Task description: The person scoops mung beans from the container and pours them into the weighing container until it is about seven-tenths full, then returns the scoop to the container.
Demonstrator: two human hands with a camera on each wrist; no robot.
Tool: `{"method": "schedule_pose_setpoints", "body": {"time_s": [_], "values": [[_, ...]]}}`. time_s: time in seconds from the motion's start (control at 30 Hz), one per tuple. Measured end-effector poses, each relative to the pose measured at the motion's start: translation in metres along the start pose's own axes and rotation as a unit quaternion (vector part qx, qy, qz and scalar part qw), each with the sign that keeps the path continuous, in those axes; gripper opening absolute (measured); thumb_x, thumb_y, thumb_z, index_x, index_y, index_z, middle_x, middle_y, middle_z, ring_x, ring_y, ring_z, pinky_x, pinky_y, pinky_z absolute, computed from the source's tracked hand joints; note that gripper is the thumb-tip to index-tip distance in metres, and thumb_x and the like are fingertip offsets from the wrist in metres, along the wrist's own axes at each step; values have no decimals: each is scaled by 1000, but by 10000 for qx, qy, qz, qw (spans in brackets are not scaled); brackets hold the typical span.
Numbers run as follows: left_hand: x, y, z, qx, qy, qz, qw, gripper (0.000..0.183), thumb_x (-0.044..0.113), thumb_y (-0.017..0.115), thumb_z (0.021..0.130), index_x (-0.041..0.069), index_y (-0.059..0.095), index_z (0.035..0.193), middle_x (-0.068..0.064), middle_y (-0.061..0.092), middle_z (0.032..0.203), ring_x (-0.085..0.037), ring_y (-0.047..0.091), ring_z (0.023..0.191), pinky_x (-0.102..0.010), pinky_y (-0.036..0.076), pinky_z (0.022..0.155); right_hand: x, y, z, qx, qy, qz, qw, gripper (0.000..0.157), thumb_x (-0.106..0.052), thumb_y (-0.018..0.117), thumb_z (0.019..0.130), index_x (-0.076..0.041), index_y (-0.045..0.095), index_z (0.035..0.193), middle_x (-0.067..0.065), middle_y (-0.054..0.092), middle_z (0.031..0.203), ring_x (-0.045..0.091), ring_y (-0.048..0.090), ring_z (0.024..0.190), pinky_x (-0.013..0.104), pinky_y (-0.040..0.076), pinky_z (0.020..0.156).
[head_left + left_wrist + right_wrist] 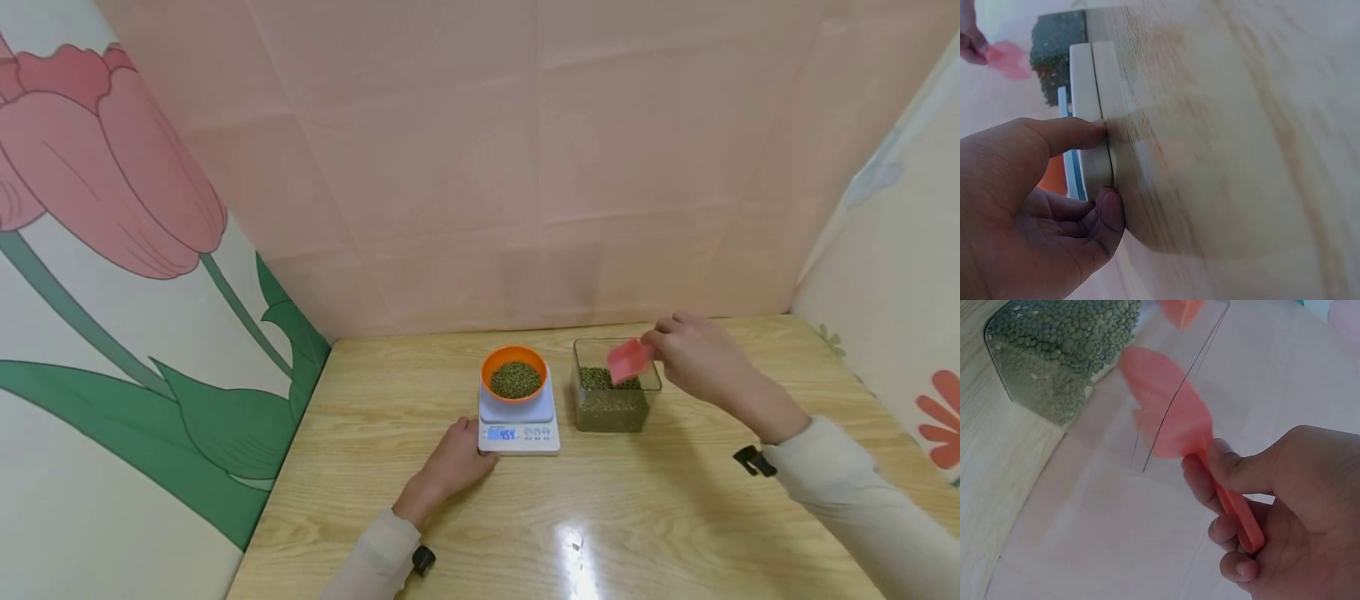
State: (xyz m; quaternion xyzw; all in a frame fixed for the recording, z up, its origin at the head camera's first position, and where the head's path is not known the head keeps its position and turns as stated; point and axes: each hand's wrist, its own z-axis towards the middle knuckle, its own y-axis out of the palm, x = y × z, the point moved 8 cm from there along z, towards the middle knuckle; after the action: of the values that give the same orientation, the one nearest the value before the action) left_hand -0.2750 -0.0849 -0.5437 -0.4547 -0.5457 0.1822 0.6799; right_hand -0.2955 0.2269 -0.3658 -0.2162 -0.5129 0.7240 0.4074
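My right hand [693, 354] grips the handle of a pink scoop [628, 360] over a clear rectangular container [613, 412]. Green mung beans [1060, 337] partly fill that container, and the scoop's bowl tilts down inside its rim in the right wrist view. To the left, a white digital kitchen scale [519, 442] bears an orange bowl [489, 360] with more mung beans in it; the lit display seems to read 454. My left hand [456, 462] holds the scale's near left corner, thumb [1079, 134] on the front edge and fingertips curled at the side.
The wooden table [360, 467] runs back to a pink covered wall [450, 167]. Side walls with printed flowers [142, 158] stand left and right. Black bands [753, 461] show at the sleeve cuffs. A bright reflection lies on the tabletop near the front.
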Motion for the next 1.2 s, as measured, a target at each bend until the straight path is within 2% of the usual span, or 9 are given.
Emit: {"method": "schedule_pose_setpoints", "body": {"time_s": [0.2, 0.47, 0.67, 0.9, 1.2], "values": [[2, 0, 2, 21, 114, 53, 9999, 54, 23, 73, 101, 16, 59, 152, -7, 70, 138, -22, 60, 119, -46, 51, 108, -6, 4, 3, -101, -147, -208, 9996, 13, 4, 81, 82, -2, 79, 93, 11, 72, 84, 30, 61, 77, 47, 55, 72], [2, 1, 3, 20, 116, 70, 9999, 54, 23, 72, 102, 16, 58, 153, -7, 71, 137, -21, 59, 117, -45, 52, 106, -6, 11, 7, -438, 9, -424, 9981, 20, 5, 85, 73, -4, 78, 89, 9, 69, 81, 28, 58, 76, 44, 54, 67], [1, 3, 3, -12, 108, 54, 9999, 54, 25, 71, 103, 20, 56, 155, -4, 69, 142, -19, 59, 120, -44, 50, 110, -7, 20, 7, -645, 61, -423, 9970, 26, 11, 84, 67, -5, 78, 87, 6, 69, 80, 25, 56, 74, 42, 54, 70], [-1, 3, 3, -20, 51, 1, 10000, 55, 26, 71, 103, 19, 56, 155, -4, 70, 140, -19, 58, 118, -44, 51, 108, -9, 32, 8, -852, 134, -222, 9960, 23, 11, 83, 73, -5, 79, 89, 7, 71, 83, 26, 61, 77, 43, 57, 72], [-4, 4, 2, -50, -39, 14, 10000, 57, 26, 72, 102, 18, 55, 156, -6, 69, 140, -19, 58, 119, -43, 52, 108, -12, 42, 8, -795, 152, 55, 9967, 16, 9, 78, 85, -5, 80, 93, 11, 74, 87, 29, 63, 81, 46, 58, 74]]}}
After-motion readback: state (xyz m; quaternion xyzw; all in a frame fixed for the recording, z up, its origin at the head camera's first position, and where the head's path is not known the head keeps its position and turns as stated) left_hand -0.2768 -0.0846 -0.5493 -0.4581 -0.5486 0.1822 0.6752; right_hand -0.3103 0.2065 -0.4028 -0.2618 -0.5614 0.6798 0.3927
